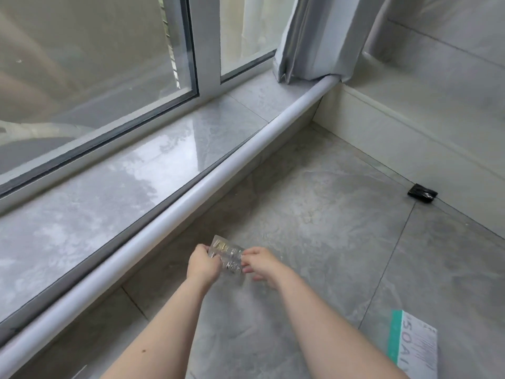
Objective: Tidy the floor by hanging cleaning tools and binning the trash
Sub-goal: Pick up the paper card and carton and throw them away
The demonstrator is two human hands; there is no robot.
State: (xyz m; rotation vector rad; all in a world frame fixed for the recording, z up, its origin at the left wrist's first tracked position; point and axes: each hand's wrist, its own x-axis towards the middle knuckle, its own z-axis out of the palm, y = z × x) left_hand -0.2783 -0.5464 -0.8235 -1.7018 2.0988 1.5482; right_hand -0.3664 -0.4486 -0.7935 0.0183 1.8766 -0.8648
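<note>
Trash: clear plastic wrapper with silvery print, being held just above the grey floor, close to the foot of the window sill.
Left hand: left hand is pinching the wrapper's left edge, fingers curled round it.
Right hand: right hand is pinching the right edge with thumb and forefinger; the other fingers are hanging loosely curled below.
Why held so: both hands are probably stretching or folding the flimsy sheet so it is lying flat and compact for carrying to a bin; no bin is showing here.
More litter: a small black wrapper is lying against the skirting at the right wall, well apart from the hands; a white and teal printed packet is lying on the floor at the lower right, near the right forearm.
Floor: glossy grey tiles with dark joints, looking slick.
Room: a corner with a large window, a white rounded edge strip along the sill, and a grey curtain hanging to the sill's far end.
Progress: judging by the litter left, binning is only partly done.
</note>
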